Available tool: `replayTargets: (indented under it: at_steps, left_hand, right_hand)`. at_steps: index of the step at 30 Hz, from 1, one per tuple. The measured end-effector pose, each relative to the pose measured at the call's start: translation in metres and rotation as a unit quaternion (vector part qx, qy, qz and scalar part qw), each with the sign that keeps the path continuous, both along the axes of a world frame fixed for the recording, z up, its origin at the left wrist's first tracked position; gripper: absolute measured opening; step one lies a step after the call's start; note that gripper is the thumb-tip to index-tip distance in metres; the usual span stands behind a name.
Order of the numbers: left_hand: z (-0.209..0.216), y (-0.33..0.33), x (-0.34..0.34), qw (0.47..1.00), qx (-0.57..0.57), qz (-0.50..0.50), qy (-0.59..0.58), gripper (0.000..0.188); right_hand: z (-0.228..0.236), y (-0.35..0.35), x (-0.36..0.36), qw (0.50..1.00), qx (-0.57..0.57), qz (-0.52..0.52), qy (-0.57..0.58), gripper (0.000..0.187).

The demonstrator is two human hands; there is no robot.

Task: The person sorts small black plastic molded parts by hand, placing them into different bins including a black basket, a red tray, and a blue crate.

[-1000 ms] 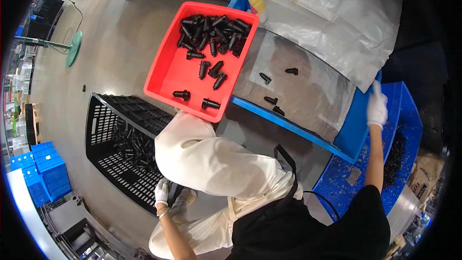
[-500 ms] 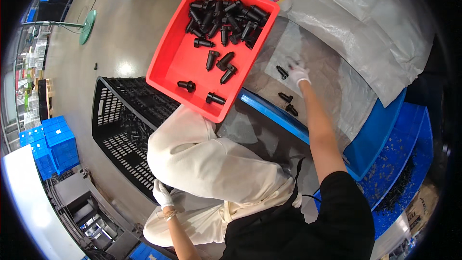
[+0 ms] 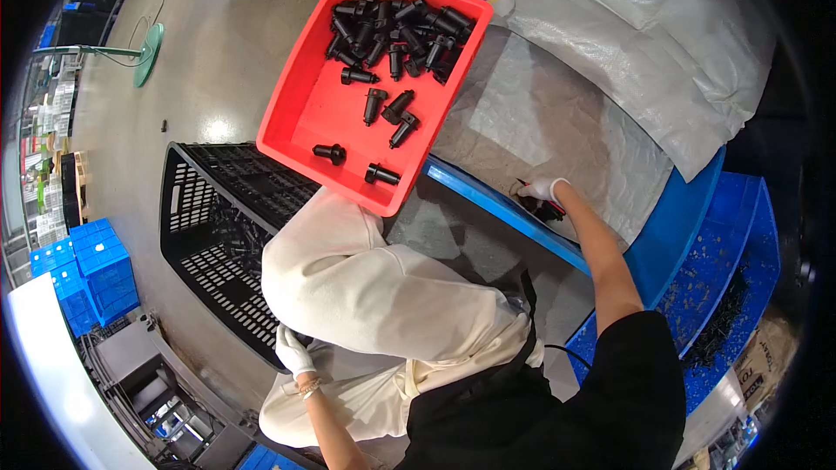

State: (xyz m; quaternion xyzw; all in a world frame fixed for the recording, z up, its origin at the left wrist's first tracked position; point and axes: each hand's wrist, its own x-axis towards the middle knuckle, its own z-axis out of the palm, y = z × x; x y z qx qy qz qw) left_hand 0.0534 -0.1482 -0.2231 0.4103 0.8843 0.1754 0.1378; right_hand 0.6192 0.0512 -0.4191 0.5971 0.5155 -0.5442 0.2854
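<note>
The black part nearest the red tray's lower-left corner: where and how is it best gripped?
Probably pinch the black part across its narrower shaft, left of the wider head, coming from above: it lies on its side, apart from others in the red tray.

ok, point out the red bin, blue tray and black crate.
Red bin (image 3: pixel 329 113), head view: bare patch of its floor.
Blue tray (image 3: pixel 675 216), head view: inner wall at its right end.
Black crate (image 3: pixel 223 289), head view: slotted side wall.

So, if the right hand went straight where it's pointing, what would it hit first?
Past the black parts at the right hand, probably the near wall of the blue tray; depth is unclear.
</note>
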Motion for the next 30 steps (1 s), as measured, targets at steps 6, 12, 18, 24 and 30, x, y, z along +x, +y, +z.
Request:
replayTargets:
  at_steps: [6, 12, 18, 24, 30]
  left_hand:
    - [0.001, 0.0, 0.004, 0.998, 0.054, 0.001, -0.037, 0.025]
    - [-0.001, -0.002, 0.001, 0.999, 0.022, -0.041, 0.02, 0.021]
    - [0.003, -0.001, -0.008, 0.998, 0.007, -0.058, -0.023, 0.022]
    - [0.043, 0.029, -0.023, 0.972, -0.096, -0.213, -0.035, 0.021]
    - [0.104, 0.071, -0.032, 0.96, -0.015, -0.273, 0.05, 0.021]
  right_hand:
    - [-0.016, -0.015, 0.023, 0.89, -0.316, -0.295, 0.144, 0.028]
    - [0.006, -0.033, 0.033, 0.9, -0.213, -0.345, 0.157, 0.023]
    - [0.058, -0.017, 0.043, 0.814, -0.127, -0.432, 0.367, 0.024]
    - [0.166, 0.039, 0.009, 0.586, 0.049, -0.561, 0.582, 0.031]
    - [0.275, 0.124, -0.092, 0.622, 0.024, -0.415, 0.663, 0.029]
